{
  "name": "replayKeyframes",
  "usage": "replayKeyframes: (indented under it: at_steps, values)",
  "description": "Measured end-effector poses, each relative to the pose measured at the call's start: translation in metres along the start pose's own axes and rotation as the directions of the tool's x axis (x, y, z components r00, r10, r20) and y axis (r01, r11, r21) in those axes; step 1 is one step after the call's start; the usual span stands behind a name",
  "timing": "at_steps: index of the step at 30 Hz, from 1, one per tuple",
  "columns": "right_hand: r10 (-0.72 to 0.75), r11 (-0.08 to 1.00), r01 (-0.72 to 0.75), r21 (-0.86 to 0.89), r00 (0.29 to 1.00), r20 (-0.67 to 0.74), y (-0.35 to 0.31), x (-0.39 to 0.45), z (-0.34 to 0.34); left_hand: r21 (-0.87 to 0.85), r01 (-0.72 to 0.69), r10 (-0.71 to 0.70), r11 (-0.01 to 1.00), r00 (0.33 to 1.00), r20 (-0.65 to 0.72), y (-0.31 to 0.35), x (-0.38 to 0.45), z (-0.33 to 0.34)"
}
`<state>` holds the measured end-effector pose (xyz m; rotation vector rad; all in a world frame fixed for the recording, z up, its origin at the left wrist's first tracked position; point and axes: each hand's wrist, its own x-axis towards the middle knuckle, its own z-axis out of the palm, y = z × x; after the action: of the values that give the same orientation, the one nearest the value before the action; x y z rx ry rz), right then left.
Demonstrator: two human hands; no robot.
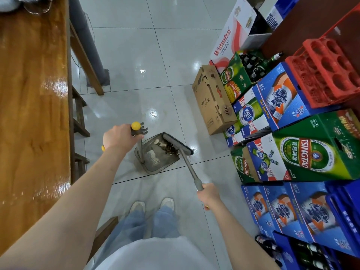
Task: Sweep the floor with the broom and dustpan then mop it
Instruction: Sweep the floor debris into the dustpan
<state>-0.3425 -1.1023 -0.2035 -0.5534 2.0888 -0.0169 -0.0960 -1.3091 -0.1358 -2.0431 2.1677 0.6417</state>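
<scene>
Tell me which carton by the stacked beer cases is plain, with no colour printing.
The brown cardboard box, lying on the floor at the left edge of the stack, nearest the dustpan. The others are printed green, blue or red-and-white.

This looks like a small eatery or drinks shop, seen from its stock corner. Along the right wall beer cartons (pixel 303 158) are stacked on the floor: green Tsingtao, blue Pabst Blue Ribbon and Laoshan boxes, some open with bottles (pixel 253 65) showing. A red bottle crate (pixel 323 73) sits on top, a Wahaha carton (pixel 231 43) stands further back, and a plain brown box (pixel 212 100) is beside them. On the left runs a long varnished wooden table (pixel 33 98) with stools (pixel 79 115) tucked under it. The floor (pixel 136 55) is glossy pale tile.
</scene>
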Motion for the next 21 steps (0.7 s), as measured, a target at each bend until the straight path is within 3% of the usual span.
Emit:
replayKeyframes:
  at_steps: [8, 21]
  values:
    - [-0.024, 0.998, 0.022, 0.058, 0.999, 0.036, 0.015, -0.034, 0.011, -0.004, -0.004, 0.004, 1.0, 1.0, -0.005, 0.004, -0.003, 0.0]
    - [-0.061, 0.998, 0.06, -0.012, 0.996, -0.067, 0.051, -0.021, -0.024, 0.005, 0.014, -0.014, 1.0, 1.0, 0.001, 0.001, -0.003, 0.001]
